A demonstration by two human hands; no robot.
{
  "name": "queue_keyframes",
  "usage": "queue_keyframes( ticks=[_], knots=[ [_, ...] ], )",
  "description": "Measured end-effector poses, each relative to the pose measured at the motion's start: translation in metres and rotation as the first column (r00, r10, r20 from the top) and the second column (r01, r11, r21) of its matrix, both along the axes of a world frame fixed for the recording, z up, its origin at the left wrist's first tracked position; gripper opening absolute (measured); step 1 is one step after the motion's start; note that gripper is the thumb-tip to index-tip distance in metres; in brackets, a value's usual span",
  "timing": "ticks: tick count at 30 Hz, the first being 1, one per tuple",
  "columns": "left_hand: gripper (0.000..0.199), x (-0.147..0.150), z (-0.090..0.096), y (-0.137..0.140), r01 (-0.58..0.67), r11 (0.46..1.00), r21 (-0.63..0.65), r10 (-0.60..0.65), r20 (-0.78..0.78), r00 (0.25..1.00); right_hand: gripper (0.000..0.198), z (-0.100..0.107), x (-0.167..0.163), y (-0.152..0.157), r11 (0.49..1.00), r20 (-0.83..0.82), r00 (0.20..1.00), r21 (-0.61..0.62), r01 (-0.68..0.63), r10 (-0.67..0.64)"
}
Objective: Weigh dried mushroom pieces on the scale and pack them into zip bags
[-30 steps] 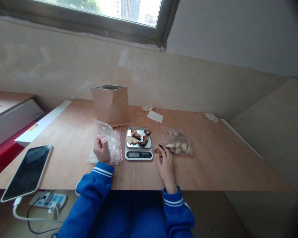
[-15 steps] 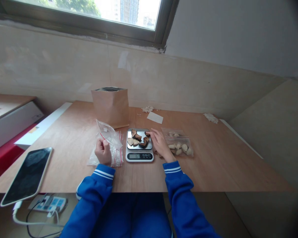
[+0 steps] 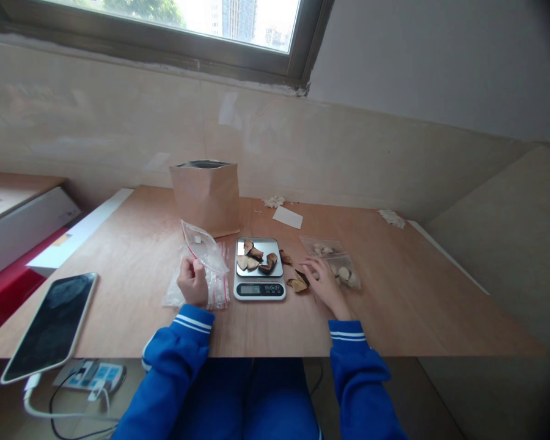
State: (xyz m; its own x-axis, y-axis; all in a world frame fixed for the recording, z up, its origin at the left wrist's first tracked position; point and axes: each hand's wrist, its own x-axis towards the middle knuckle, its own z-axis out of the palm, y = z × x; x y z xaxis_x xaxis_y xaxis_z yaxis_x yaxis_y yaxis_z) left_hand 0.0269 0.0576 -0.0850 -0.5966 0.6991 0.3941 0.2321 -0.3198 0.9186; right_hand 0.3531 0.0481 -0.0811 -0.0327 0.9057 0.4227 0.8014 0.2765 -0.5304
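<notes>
My left hand is closed on a clear zip bag with a red seal line, held above a stack of similar bags. Several dried brown and cream slices lie on the steel plate of a digital kitchen scale; its display digits are too small to read. To the scale's right are more dried slices, one of them dark-edged. My right hand is beside these, fingers extended towards them and partly over a filled zip bag. Whether its fingertips touch a slice I cannot tell.
A brown paper pouch stands open-topped behind the bags. A white card and crumpled scraps lie near the wall. Another small filled bag is at the right. A tablet with a cable overhangs the table's left front edge.
My right hand has moved from the scale's plate to the right and towards me, uncovering slices on the table. One slice now lies just right of the plate. My left hand still holds the bag.
</notes>
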Motion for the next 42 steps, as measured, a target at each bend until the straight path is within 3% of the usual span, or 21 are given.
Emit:
queue_keyframes(
  ticks=[9, 19, 24, 27, 31, 37, 42],
  knots=[
    [0.029, -0.001, -0.002, 0.000, 0.004, 1.000, -0.009, -0.004, 0.003, 1.000, 0.038, -0.009, 0.010, -0.026, 0.992, 0.155, 0.988, -0.125, 0.024, -0.005],
    [0.028, -0.001, -0.003, 0.000, 0.017, 1.000, -0.009, -0.017, 0.009, 1.000, 0.033, -0.012, 0.007, -0.020, 0.996, 0.156, 0.986, -0.060, 0.069, -0.059],
    [0.028, -0.001, -0.003, 0.000, 0.022, 1.000, 0.006, -0.022, 0.015, 1.000, 0.028, -0.005, 0.000, -0.020, 0.992, 0.136, 0.985, -0.054, 0.111, -0.103],
    [0.029, -0.001, -0.003, 0.001, 0.024, 1.000, 0.006, -0.024, 0.005, 1.000, 0.027, 0.004, -0.010, -0.014, 0.990, 0.073, 0.987, 0.022, 0.141, -0.142],
    [0.029, -0.001, -0.002, 0.001, 0.012, 1.000, 0.000, -0.012, -0.019, 1.000, 0.021, 0.019, -0.031, 0.006, 0.994, -0.042, 0.997, 0.088, 0.067, -0.064],
    [0.029, -0.001, -0.001, 0.001, 0.021, 1.000, -0.001, -0.021, -0.018, 1.000, 0.015, 0.037, -0.067, 0.037, 0.999, -0.037, 0.998, 0.006, -0.046, 0.046],
    [0.029, 0.000, 0.000, 0.000, 0.022, 1.000, -0.013, -0.022, -0.016, 1.000, 0.023, 0.036, -0.065, 0.030, 0.992, -0.107, 0.986, -0.011, -0.126, 0.124]
  ],
)
